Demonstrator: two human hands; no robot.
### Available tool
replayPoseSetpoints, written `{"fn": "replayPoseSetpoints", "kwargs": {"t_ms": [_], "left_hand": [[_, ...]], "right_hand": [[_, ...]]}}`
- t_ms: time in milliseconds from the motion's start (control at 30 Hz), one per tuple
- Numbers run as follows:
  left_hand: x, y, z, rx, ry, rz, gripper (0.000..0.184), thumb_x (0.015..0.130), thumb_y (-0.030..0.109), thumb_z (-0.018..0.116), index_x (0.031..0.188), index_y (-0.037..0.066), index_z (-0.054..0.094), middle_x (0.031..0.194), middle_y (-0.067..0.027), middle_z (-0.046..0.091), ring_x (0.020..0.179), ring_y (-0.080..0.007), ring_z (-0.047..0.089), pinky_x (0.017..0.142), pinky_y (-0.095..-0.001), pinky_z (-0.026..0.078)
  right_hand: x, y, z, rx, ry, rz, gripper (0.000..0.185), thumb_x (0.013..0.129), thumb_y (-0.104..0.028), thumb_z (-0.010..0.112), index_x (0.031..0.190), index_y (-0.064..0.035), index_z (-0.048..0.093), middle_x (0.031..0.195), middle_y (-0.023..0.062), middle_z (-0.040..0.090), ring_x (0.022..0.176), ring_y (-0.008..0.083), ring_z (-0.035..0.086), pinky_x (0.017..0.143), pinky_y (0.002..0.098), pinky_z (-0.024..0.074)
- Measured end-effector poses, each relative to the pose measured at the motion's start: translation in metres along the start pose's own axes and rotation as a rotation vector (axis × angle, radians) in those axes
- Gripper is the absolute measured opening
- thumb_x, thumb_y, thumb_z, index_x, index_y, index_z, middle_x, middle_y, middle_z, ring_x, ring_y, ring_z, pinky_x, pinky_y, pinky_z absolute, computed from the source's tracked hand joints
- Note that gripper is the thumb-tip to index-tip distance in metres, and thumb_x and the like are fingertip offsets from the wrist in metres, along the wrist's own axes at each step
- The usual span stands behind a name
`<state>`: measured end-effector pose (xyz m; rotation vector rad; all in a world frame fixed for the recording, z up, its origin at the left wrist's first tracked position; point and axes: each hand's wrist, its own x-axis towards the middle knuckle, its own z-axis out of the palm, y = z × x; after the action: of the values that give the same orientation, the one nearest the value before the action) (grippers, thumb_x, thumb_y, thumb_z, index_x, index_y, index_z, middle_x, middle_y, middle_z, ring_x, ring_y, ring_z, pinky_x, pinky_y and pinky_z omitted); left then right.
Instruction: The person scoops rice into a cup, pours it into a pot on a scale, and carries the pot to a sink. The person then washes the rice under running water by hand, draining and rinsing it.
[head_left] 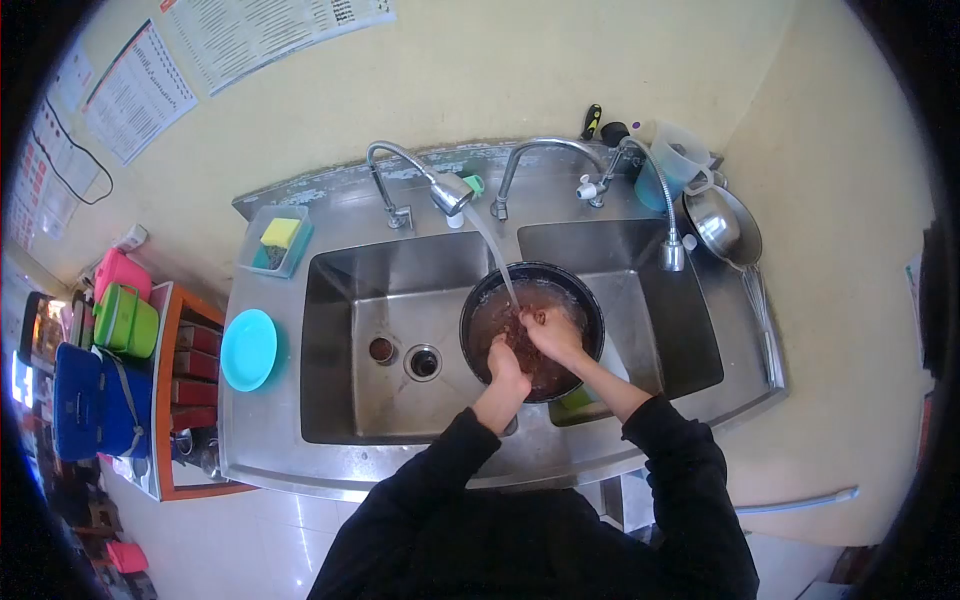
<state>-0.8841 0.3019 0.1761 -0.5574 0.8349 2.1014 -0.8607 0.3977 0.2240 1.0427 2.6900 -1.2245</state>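
Observation:
A black round pot (467,345) stands over the divider between the two sink basins, with brownish-red water and reddish-brown bits in it. Water runs into it from the left faucet's shower head (452,193). My left hand (508,363) is in the pot at its left side, its fingertips hidden in the murky water and bits. Just to the right, my right hand (552,334) has its fingers curled round some of the reddish-brown bits near the stream. What the left hand holds, if anything, cannot be made out.
A turquoise plate (249,350) and a sponge box (290,262) lie on the left counter. Two more faucets rise behind the right basin (690,340). A plastic jug (672,165), metal bowls (713,222) and a whisk (764,315) are at the right.

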Motion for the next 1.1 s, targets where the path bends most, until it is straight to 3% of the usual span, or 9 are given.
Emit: {"fn": "replayPoseSetpoints", "kwargs": {"t_ms": [100,200,400,500,733,833,933,1033,1100], "left_hand": [[-0.036,0.014,0.010,-0.052,0.035,-0.146,0.047,0.090,0.034,0.024,0.123,0.008,0.046,0.129,-0.0125,0.045,0.121,-0.0322,0.040,0.100,-0.0544,0.027],[-0.048,0.022,0.017,-0.054,0.081,-0.224,0.050,0.090,0.036,0.024,0.127,0.008,0.043,0.134,-0.0125,0.040,0.125,-0.0320,0.035,0.101,-0.0566,0.024],[0.016,-0.010,-0.013,-0.201,0.009,-0.265,0.054,0.090,0.040,0.018,0.127,0.011,0.044,0.127,-0.0127,0.047,0.118,-0.0341,0.042,0.097,-0.0566,0.031],[0.000,-0.005,0.010,-0.093,0.100,-0.282,0.054,0.089,0.044,0.022,0.126,0.011,0.045,0.126,-0.0126,0.047,0.117,-0.0339,0.043,0.096,-0.0565,0.032],[0.008,0.004,0.009,0.017,-0.017,-0.292,0.042,0.089,0.035,0.029,0.115,0.010,0.052,0.114,-0.0118,0.054,0.103,-0.0311,0.052,0.089,-0.0515,0.040],[0.038,-0.015,-0.015,-0.047,0.056,-0.147,0.036,0.089,0.026,0.031,0.110,0.008,0.053,0.108,-0.0115,0.056,0.098,-0.0304,0.054,0.088,-0.0491,0.042],[0.044,-0.019,-0.019,-0.034,0.168,-0.098,0.029,0.087,0.017,0.034,0.107,0.006,0.053,0.104,-0.0116,0.057,0.095,-0.0291,0.055,0.086,-0.0477,0.043],[0.028,-0.007,-0.008,-0.068,0.127,-0.087,0.026,0.085,0.010,0.036,0.104,0.004,0.052,0.103,-0.0116,0.057,0.092,-0.0276,0.056,0.080,-0.0448,0.046],[0.035,-0.011,-0.014,-0.065,0.105,-0.042,0.025,0.084,0.008,0.036,0.103,0.003,0.052,0.100,-0.0117,0.057,0.090,-0.0265,0.057,0.074,-0.0414,0.049]], "right_hand": [[-0.007,-0.006,-0.010,-0.291,0.039,-0.074,0.033,0.075,-0.033,0.057,0.089,-0.0031,0.064,0.078,0.0210,0.063,0.078,0.0387,0.061,0.075,0.0458,0.0467],[-0.008,0.019,0.008,-0.545,0.428,-0.274,0.041,0.073,-0.033,0.058,0.099,-0.0002,0.061,0.093,0.0239,0.062,0.089,0.0360,0.060,0.081,0.0431,0.0458],[0.027,0.046,0.002,-0.308,-0.633,0.056,0.059,0.072,-0.021,0.056,0.123,0.0035,0.042,0.119,0.0241,0.050,0.109,0.0318,0.052,0.087,0.0376,0.0437],[0.012,0.056,0.003,0.225,-0.710,-0.087,0.055,0.067,-0.013,0.057,0.120,0.0024,0.048,0.108,0.0186,0.058,0.099,0.0257,0.056,0.084,0.0337,0.0445],[0.012,0.042,0.004,0.329,-0.359,-0.350,0.031,0.065,0.006,0.055,0.094,-0.0005,0.063,0.081,0.0048,0.064,0.080,0.0125,0.058,0.074,0.0260,0.0449],[0.012,0.040,0.008,0.463,-0.315,-0.189,0.015,0.072,-0.004,0.056,0.085,-0.0011,0.063,0.074,0.0037,0.063,0.074,0.0151,0.059,0.069,0.0269,0.0461],[0.004,0.010,-0.014,0.333,-0.323,0.295,0.019,0.080,-0.013,0.056,0.094,-0.0027,0.062,0.082,0.0066,0.064,0.073,0.0138,0.060,0.066,0.0270,0.0487],[0.014,0.028,-0.014,1.102,-0.538,0.466,0.021,0.081,-0.019,0.056,0.093,-0.0038,0.062,0.081,0.0057,0.064,0.069,0.0161,0.062,0.061,0.0278,0.0509],[0.025,0.043,-0.017,1.114,-0.639,0.510,0.020,0.080,-0.010,0.056,0.099,-0.0051,0.061,0.085,0.0063,0.065,0.067,0.0168,0.063,0.059,0.0304,0.0528]]}}
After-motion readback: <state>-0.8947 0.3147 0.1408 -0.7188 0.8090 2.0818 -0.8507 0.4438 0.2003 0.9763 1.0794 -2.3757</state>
